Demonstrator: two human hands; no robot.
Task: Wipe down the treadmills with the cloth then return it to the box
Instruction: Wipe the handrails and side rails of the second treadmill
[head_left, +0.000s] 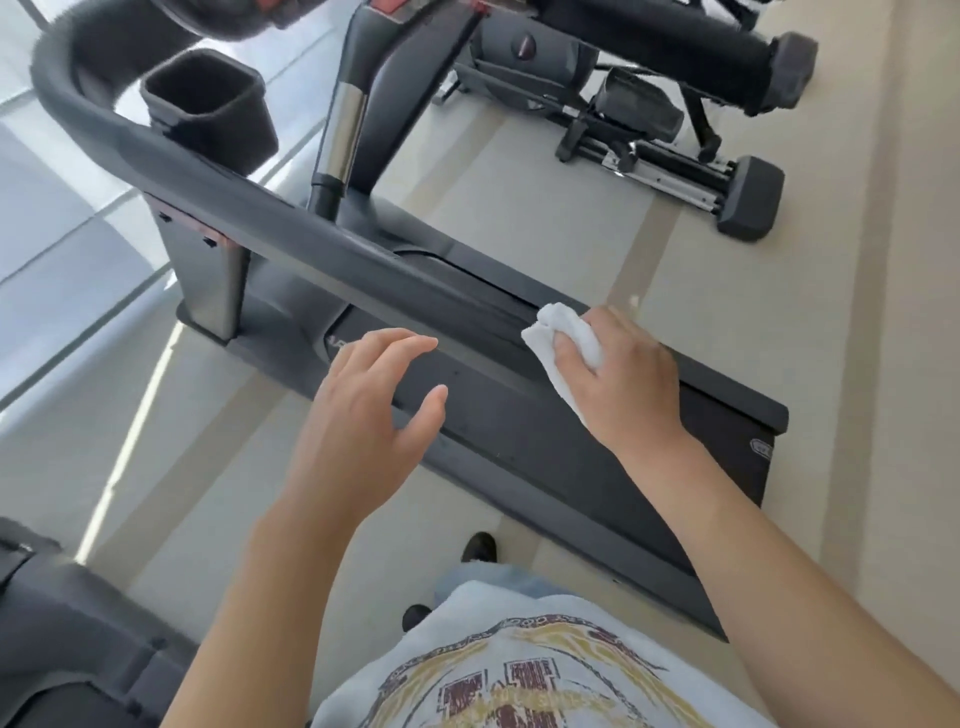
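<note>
**Wiping the treadmill side rail, right hand on cloth**

My right hand has its grip clenched around the white cloth, bunched in the fingers and pressed against the dark handrail of the treadmill, near the rail's rear end. Left hand hovers released, fingers spread, just beside the rail and not touching it as far as I can tell. The box isn't in view.

Step in hand, my read: wiping along the handrail. Task looks early to mid; only this one machine is under the cloth, and another machine's edge shows lower left.

How I'd do it well:
- Keep the cloth wrapped over the rail's top and side, not just dabbing one face.
- Run long strokes up the rail toward the cup holder and the curved front bar, overlapping passes.
- Open the bunch a little; a wadded cloth covers less surface.
- Left hand could steady on the rail, but only behind the wiped part.
- Watch footing: my shoes stand on the floor just beside the deck.

Risk: cloth slipping off the rounded rail.
</note>
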